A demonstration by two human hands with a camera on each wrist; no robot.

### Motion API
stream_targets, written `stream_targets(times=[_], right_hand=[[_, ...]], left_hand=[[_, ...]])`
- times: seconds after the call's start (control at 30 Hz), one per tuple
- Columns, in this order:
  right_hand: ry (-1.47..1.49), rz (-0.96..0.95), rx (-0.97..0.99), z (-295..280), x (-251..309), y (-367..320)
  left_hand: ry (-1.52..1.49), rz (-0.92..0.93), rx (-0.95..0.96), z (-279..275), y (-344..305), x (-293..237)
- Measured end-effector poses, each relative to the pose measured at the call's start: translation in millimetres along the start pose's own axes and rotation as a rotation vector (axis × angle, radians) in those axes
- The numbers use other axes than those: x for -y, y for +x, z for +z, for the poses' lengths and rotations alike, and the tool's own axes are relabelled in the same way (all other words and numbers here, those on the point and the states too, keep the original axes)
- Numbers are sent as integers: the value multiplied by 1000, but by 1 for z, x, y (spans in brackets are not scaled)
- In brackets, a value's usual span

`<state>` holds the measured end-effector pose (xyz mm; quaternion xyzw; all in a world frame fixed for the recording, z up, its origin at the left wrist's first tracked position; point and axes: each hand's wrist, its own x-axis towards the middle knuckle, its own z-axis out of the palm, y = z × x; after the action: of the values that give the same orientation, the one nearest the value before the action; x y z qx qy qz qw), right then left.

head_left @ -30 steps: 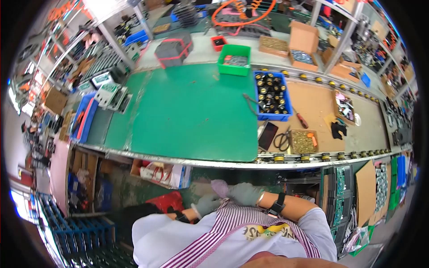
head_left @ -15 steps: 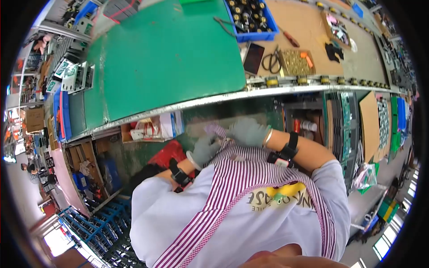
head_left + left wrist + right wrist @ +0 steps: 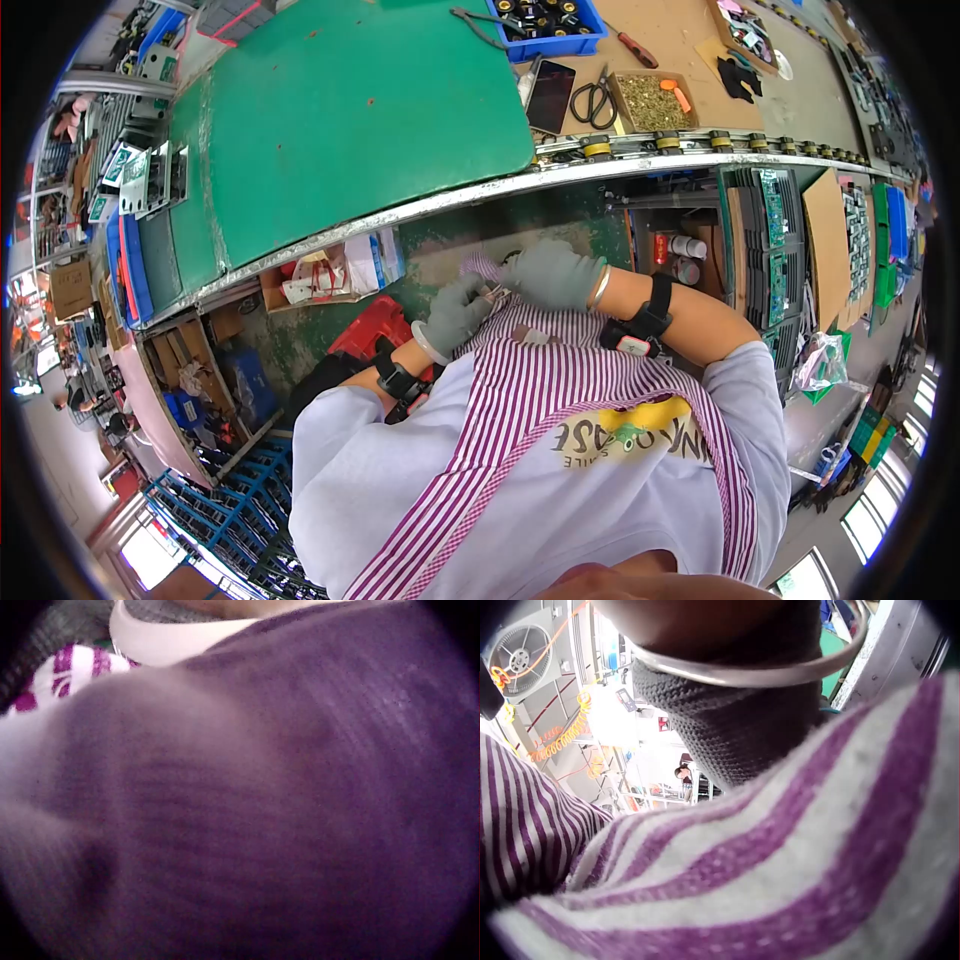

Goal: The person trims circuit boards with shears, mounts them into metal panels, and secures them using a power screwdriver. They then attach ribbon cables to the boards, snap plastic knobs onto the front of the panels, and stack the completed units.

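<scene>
Striped cloth [image 3: 75, 669] beside pale bangle [image 3: 154, 643]

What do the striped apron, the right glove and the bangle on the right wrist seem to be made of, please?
The apron looks like soft woven cloth, perhaps cotton, with a matte, slightly fuzzy surface and loose folds. The right glove seems to be knitted yarn, dull grey, judging by its visible stitches. The bangle is probably metal: smooth, silvery and catching the light.
</scene>
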<state>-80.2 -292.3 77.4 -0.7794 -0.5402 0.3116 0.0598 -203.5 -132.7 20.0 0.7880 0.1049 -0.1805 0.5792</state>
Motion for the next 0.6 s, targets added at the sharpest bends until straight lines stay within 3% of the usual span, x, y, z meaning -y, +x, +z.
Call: stream_targets(times=[0.1,0.2,0.47,0.6], right_hand=[[0,-27,35,-5,4,0],[-15,-17,38,-3,1,4],[2,-19,-5,5,-2,-1],[134,-31,-47,10,-6,-4]], left_hand=[[-26,116,-44,3,2,11],[51,94,34,-1,4,5],[-81,66,125,-2,7,-12],[145,141,119,0,14,3]])
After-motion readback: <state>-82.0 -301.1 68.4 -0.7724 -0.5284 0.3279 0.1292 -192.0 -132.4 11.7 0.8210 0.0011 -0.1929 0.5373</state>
